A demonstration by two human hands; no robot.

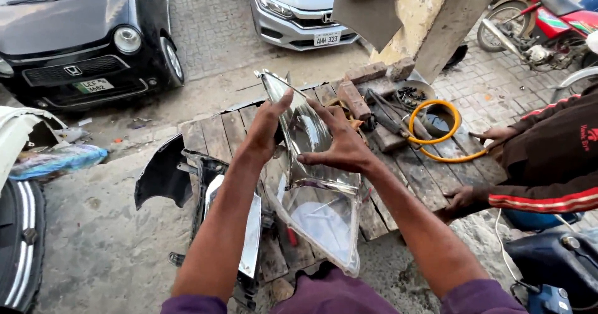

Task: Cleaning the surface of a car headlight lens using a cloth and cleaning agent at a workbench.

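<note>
Both hands [265, 130] [339, 146] hold one headlight lens [311, 189] — clear, glossy, upright.

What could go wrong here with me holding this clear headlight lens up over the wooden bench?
The headlight lens is held only at its upper end by your left hand and right hand, so the lower end could swing and knock the headlight housing beneath. If it slips, it may hit the wooden bench. Another person's hands rest nearby and might get bumped.
</note>
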